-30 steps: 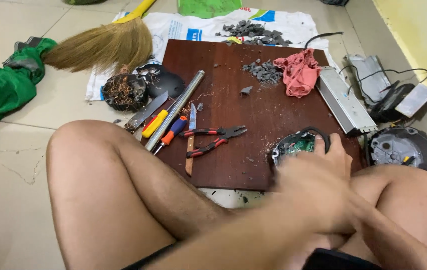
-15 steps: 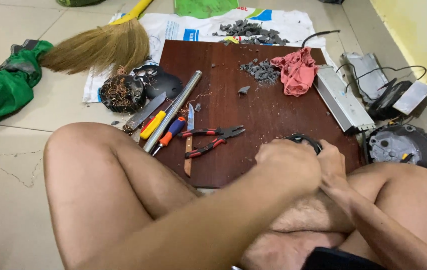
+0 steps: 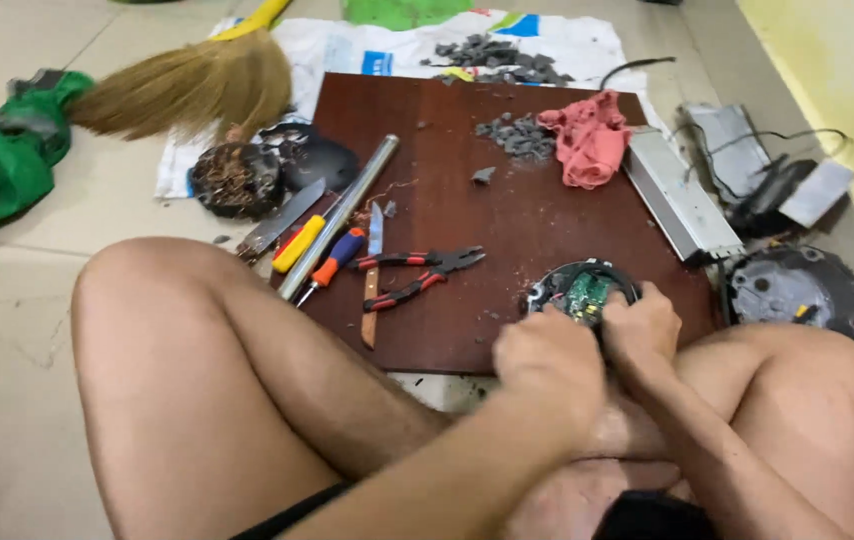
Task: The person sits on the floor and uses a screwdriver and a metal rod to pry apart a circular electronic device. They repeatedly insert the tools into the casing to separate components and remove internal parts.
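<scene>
Both hands are on the round black housing with a green circuit board point(image 3: 583, 290), lower right of the dark brown wooden board point(image 3: 507, 230). Right hand point(image 3: 639, 325) grips its near rim; left hand point(image 3: 545, 368) is clenched beside it, can't tell around what. Looks like mid-teardown, and prying the circuit board free probably needs the red-handled pliers point(image 3: 417, 275) lying left of it.

Both hands have drawn back toward the lap, uncovering the round black housing point(image 3: 583, 290) and its green circuit board point(image 3: 587, 292); the right hand point(image 3: 639, 328) now grips its near rim, with the left hand point(image 3: 547, 370) beside it.
</scene>
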